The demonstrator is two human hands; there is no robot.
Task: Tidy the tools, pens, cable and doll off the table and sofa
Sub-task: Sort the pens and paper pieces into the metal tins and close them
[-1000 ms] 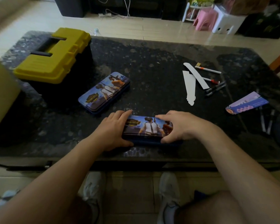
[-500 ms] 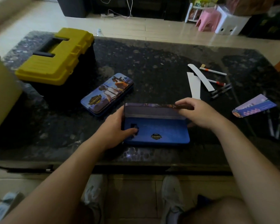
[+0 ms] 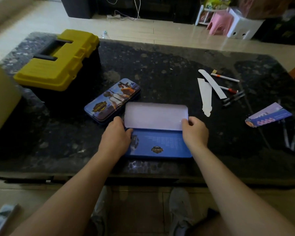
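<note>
Far left edge: a pale yellow-green container (image 3: pixel 0 99), cut off by the frame; what it is cannot be told.

Left back of the table (image 3: pixel 177 65): a toolbox (image 3: pixel 58 60), black body with a yellow lid, shut, dark handle folded flat in its recess.

Left of centre: a closed pencil tin (image 3: pixel 112 99) with printed game figures lies flat and askew. Its near corner sits just beside the left hand.

Centre, near the front edge: an open pencil tin (image 3: pixel 160 145). The blue base lies flat on the table with nothing in it. Its lid (image 3: pixel 156 115) is swung back on the far hinge, pale inner face toward the camera.

Left hand (image 3: pixel 115 133): curled round the tin's left end at the hinge corner, thumb on the inside of the base.

Right hand (image 3: pixel 195 132): pinches the right end of the lid, thumb on the inner face, fingers behind.

Right of centre: two white paper strips (image 3: pixel 205 96) overlap in a narrow V.

Touching or just beside the strips: four pens loose on the table.
- White pen with orange band (image 3: pixel 225 77), farthest back.
- White pen with red cap (image 3: pixel 228 89), partly under a strip.
- Two dark pens (image 3: pixel 233 98) side by side.

All four lie well apart from the open tin.

Far right: a purple-and-blue printed card (image 3: pixel 269 114) lies flat. Dim pen-like shapes (image 3: pixel 289 135) lie just beyond it, too dark to be sure of.

On the floor beyond the table: a pink stool (image 3: pixel 220 23) and a white stool (image 3: pixel 242 28) side by side.
</note>
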